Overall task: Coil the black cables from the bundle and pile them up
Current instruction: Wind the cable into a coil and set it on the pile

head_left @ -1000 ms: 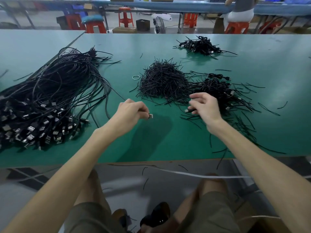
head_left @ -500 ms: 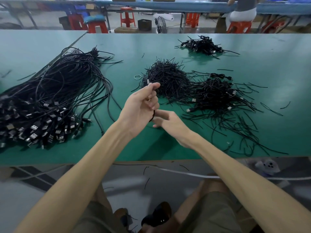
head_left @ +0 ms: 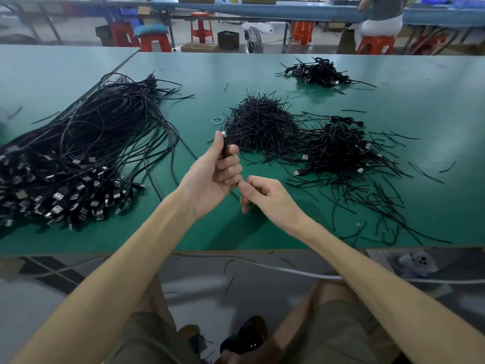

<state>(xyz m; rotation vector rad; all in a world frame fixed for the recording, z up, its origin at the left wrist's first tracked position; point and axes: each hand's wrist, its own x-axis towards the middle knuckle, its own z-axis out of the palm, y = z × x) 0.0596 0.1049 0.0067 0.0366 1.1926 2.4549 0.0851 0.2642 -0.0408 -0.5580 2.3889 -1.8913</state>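
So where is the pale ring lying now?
Head view: the pale ring lies on the table, just left of the middle tie pile, beyond the left hand.

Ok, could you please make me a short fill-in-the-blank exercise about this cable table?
1. The left hand holds a cable with its plug pointing ____.
2. The bundle lies on the person's ____ side.
3. The table is ____ in colour.
Missing words: up; left; green.
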